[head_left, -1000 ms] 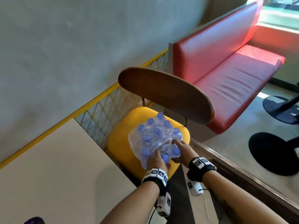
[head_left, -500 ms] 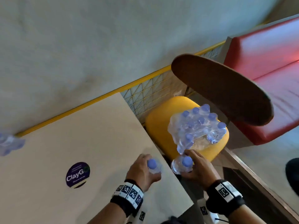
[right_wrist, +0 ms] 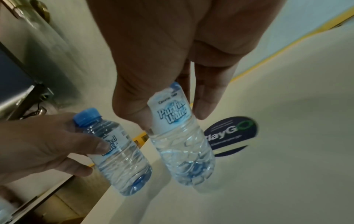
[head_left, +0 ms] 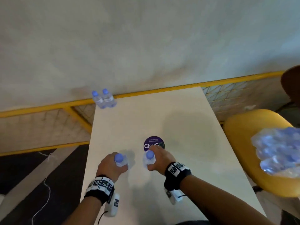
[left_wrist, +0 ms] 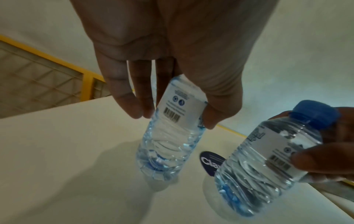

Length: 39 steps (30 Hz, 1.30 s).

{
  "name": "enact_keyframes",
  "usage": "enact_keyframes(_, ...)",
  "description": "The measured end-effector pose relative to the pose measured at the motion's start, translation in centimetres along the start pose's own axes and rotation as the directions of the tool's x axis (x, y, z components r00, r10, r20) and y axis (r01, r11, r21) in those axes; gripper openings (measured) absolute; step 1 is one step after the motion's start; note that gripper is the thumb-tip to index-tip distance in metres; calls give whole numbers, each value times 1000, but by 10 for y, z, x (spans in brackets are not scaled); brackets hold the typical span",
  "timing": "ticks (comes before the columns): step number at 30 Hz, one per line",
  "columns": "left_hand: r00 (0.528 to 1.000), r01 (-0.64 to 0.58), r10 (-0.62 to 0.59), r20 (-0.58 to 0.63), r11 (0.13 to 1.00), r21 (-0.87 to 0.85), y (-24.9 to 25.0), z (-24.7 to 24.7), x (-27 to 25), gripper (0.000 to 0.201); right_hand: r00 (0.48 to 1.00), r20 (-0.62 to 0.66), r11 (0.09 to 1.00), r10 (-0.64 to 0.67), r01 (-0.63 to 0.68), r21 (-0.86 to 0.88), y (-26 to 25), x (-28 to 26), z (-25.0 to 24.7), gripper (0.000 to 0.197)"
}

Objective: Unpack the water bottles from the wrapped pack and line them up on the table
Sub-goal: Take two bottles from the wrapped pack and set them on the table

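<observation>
Two capped bottles (head_left: 104,98) stand touching at the far left corner of the table (head_left: 186,111). Nearer, a small water bottle (head_left: 119,160) is gripped about its label by the curled fingers and thumb of the left hand (head_left: 112,166), base just above the tabletop. Just beside it, a second bottle (head_left: 149,158) is held likewise by the right hand (head_left: 159,160), near a round dark sticker (head_left: 154,142). At far right, the wrapped pack (head_left: 277,150) lies on a yellow chair seat (head_left: 243,137).

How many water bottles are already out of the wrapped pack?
4: two at the table's far edge, one in the left hand, one in the right hand. More stay in the pack.
</observation>
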<state>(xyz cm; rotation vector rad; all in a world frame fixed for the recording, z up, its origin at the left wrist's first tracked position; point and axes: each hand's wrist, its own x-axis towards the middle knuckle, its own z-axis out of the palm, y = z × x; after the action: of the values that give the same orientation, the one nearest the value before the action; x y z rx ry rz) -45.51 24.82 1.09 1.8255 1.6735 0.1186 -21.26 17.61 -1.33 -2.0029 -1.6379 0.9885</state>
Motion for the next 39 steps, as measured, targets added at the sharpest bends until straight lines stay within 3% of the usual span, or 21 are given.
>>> enact_keyframes(7, 1000, 10, -9, 27, 1000, -9, -53, -28, 43, 47, 1000, 23, 996, 12, -10, -85, -65, 61, 51, 57)
enact_keyframes(14, 994, -44, 40, 104, 998, 33, -59, -30, 78, 26, 1000, 1, 997, 22, -22, -74, -83, 93, 76, 56)
enact_keyframes(24, 984, -119, 104, 144, 988, 96, -53, -40, 92, 24, 1000, -14, 995, 10, -12, -104, -89, 98, 77, 59)
enact_keyframes(26, 985, -91, 79, 157, 993, 77, -55, -43, 90, 44, 1000, -7, 995, 15, -16, -98, -88, 95, 76, 69)
enact_keyframes(28, 992, -42, 39, 121, 999, 25, -60, -46, 82, 98, 999, 16, 995, 36, -34, -91, -85, 88, 71, 90)
enact_keyframes(29, 998, -43, 43, 55, 999, -3, -60, -47, 72, 114, 999, 13, 996, 53, -52, -71, -80, 82, 67, 98)
enact_keyframes(30, 995, -89, 89, -40, 996, -6, -57, -48, 61, 116, 998, -2, 997, 59, -59, -43, -73, 75, 62, 99)
enact_keyframes(32, 951, -221, 217, -221, 975, 7, -40, -49, 33, 91, 997, -49, 998, 62, -61, 11, -54, 56, 48, 89)
enact_keyframes(34, 896, -365, 351, -271, 931, 0, -12, -40, 7, 52, 993, -97, 997, 62, -56, 62, -27, 29, 28, 68)
enact_keyframes(37, 846, -533, 523, -100, 835, -138, 38, -1, -22, 22, 977, -175, 984, 122, -96, 152, 25, -21, -9, 30)
enact_keyframes(39, 770, -625, 638, 16, 760, -177, 79, 33, -38, 13, 943, -246, 962, 224, -173, 213, 67, -60, -34, 16)
